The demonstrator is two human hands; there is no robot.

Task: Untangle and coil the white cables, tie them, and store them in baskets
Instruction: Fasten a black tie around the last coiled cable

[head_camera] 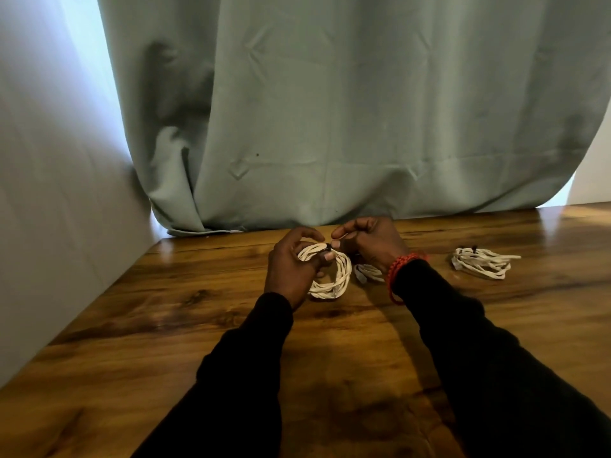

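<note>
- Coil (330, 276) of white cable sits in my left hand (291, 269), held up just over the table (132, 309).
- My left fingers are curled round the coil's left side, and my thumb presses on its top.
- A small black tie (329, 247) sits on top of the coil, right between my two hands.
- My right hand (367, 241) is curled, and its thumb and first finger pinch at the tie. The tie is so small and dark that I cannot see how it is wrapped.
- My left palm hides part of the coil, so I cannot see the whole ring.
- A second coil (367, 272) lies on the table just beside my right wrist. The wrist covers most of it.
- A third coil (481, 262) lies further right, well apart from my hands, with a dark bit on top.
- A red band (400, 269) is on my right wrist.
- A green curtain (330, 110) hangs behind the table.
</note>
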